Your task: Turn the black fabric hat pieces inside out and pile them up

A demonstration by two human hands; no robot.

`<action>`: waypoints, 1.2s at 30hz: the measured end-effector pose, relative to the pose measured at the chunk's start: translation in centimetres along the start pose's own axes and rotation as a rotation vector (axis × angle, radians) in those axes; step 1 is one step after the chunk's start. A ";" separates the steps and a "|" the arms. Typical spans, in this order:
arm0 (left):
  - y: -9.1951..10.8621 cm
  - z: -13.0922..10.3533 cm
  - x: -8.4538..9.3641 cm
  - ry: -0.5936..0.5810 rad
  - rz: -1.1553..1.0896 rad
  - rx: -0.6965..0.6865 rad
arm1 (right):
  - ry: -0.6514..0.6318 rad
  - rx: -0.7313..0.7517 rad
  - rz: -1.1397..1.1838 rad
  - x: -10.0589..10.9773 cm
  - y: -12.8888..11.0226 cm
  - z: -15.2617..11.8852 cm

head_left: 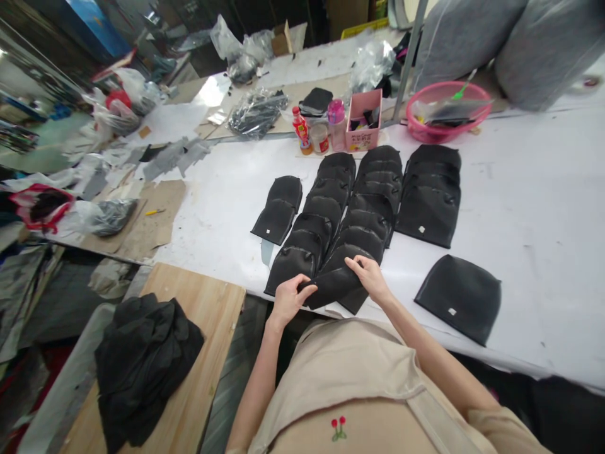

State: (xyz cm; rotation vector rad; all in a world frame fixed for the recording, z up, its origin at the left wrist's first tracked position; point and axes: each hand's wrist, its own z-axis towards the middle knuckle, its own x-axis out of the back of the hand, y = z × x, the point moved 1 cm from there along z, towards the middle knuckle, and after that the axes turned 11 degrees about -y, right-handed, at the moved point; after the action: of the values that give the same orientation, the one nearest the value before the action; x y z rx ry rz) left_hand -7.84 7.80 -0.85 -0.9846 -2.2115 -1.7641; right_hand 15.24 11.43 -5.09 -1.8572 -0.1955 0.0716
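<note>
We hold one smooth, faintly glossy black piece (336,282) by two opposite sides, its surface tilted and slightly bent, at the near end of the overlapping black pieces (366,219), which lie in rows running near to far.

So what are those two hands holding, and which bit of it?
One black, flexible piece: the left hand pinches its left end, and the right hand pinches its edge near the right end.
</note>
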 end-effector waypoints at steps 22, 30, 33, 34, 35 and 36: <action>-1.6 2.3 -0.9 -0.209 -0.118 -0.005 | 0.073 0.051 -0.152 -0.2 -0.1 -0.7; -3.1 1.7 -1.0 -0.180 -0.244 0.057 | 0.063 0.026 -0.127 -0.8 0.5 -0.5; -3.5 1.6 -0.9 -0.205 -0.230 0.072 | 0.065 0.009 -0.111 -0.8 0.7 -0.5; -3.8 1.5 -0.8 -0.213 -0.223 0.076 | 0.070 0.006 -0.111 -0.8 0.8 -0.5; -4.0 1.5 -0.7 -0.217 -0.217 0.081 | 0.078 0.006 -0.113 -0.6 0.9 -0.5; -4.3 1.4 -0.5 -0.217 -0.206 0.085 | 0.086 0.009 -0.120 -0.5 0.9 -0.5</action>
State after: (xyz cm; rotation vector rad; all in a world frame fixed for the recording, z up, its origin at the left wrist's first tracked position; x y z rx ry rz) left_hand -9.49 8.50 -5.03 -1.0045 -2.5830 -1.6961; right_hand 14.94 10.60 -5.85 -1.8315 -0.2462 -0.0904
